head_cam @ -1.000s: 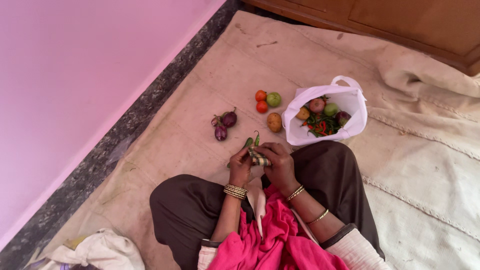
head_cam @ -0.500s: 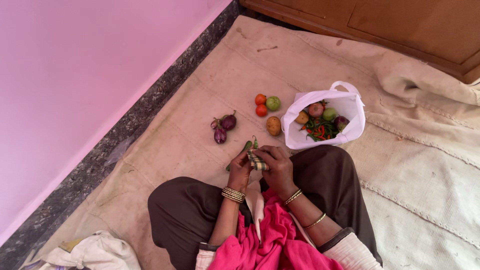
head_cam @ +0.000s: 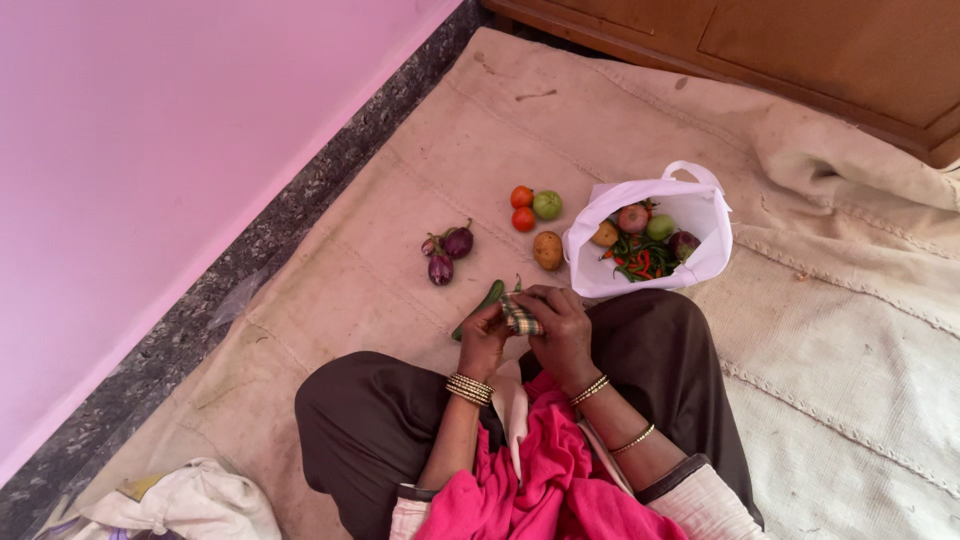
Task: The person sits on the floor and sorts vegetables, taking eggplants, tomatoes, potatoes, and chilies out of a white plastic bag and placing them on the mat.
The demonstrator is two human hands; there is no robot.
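Observation:
I sit on a beige floor cloth [head_cam: 430, 130]. My left hand [head_cam: 482, 335] and my right hand [head_cam: 556, 328] meet in front of my lap, both gripping a small checked cloth [head_cam: 520, 316]. Long green chillies [head_cam: 478, 307] lie on the cloth just beyond my left hand. Farther out are two small purple brinjals [head_cam: 447, 252], two red tomatoes [head_cam: 522, 208], a green tomato [head_cam: 546, 205] and a potato [head_cam: 547, 250]. An open white bag [head_cam: 690, 215] holds onion, green and red chillies and other vegetables.
A pink wall [head_cam: 150, 150] with a dark speckled floor strip [head_cam: 240, 270] runs along the left. Wooden furniture [head_cam: 800, 50] stands at the top right. A crumpled white cloth [head_cam: 190, 500] lies at the lower left.
My hands keep working the checked cloth in nearly the same place. The view has shifted slightly.

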